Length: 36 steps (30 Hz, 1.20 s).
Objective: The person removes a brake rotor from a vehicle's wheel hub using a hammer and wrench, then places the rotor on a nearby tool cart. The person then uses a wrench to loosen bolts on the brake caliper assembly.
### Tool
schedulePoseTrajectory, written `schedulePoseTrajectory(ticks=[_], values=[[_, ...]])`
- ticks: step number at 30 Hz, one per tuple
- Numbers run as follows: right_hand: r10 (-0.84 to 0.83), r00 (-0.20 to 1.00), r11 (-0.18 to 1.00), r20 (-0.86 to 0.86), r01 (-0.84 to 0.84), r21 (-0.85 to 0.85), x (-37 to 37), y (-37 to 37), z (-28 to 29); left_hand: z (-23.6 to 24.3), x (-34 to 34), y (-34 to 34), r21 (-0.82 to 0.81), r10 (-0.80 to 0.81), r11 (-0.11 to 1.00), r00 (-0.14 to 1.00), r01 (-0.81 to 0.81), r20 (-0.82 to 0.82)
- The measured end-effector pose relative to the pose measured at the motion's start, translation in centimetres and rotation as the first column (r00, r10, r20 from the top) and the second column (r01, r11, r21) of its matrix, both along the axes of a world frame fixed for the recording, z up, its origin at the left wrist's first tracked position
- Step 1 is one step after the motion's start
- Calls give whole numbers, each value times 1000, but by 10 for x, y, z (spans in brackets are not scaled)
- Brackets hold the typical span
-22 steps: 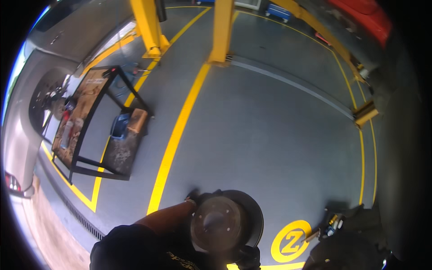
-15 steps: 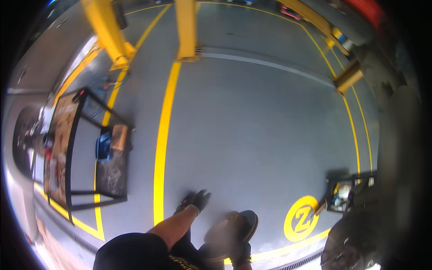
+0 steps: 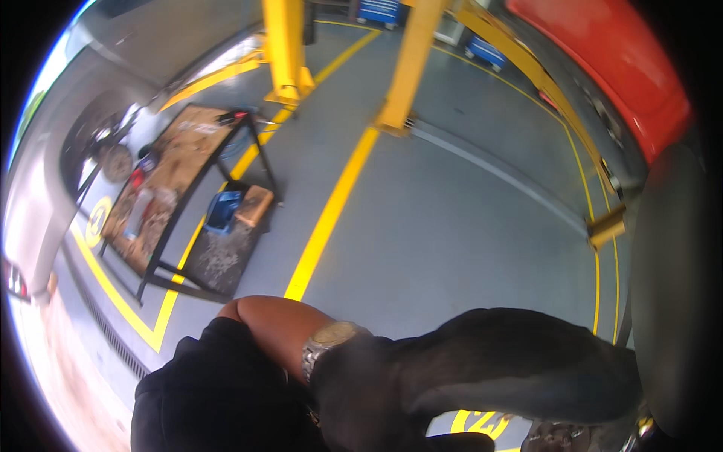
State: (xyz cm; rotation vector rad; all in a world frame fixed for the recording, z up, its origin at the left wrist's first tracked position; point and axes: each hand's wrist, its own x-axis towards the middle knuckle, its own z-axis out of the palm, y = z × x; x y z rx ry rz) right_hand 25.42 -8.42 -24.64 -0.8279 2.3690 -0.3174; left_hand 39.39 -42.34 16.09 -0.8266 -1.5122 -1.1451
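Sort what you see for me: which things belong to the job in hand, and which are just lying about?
Likely in use:
- left hand, gloved, near the camera, nothing visibly held
- possibly the dark metal part, bottom right, partly cut off

Apparently lying about:
- wooden-topped workbench, left
- blue bin and brown block on its lower shelf
- blue cabinets, far back

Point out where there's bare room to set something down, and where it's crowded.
Widest: the grey floor between the thick yellow line, the grey floor strip and the gloved left hand in the foreground. Smaller: the stained near end of the lower shelf, beside the blue bin and orange-brown block. Crowded: the wooden tabletop, strewn with items.
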Motion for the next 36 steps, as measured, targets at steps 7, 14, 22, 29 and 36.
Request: schedulePoseTrajectory(ticks=[7,14,22,29,36], values=[[455,885,890,94,-456,-11,15,-98,-9,53,143,57,-20,351,936,936,-351,-9],[617,753,753,228,-649,107,84,-172,-30,22,311,54,21,865,435,424,-900,270],[499,845,765,195,-534,359,114,-268,-18,-303,475,90,247,48,-104,243,-963,969],[549,610,829,571,-311,-465,259,-490,197,-331,570,69,-355,-105,-244,-339,-902,935],[374,-34,927,927,-7,-374,413,-668,261,-334,585,65,-459,-291,-482,-358,-746,887]])
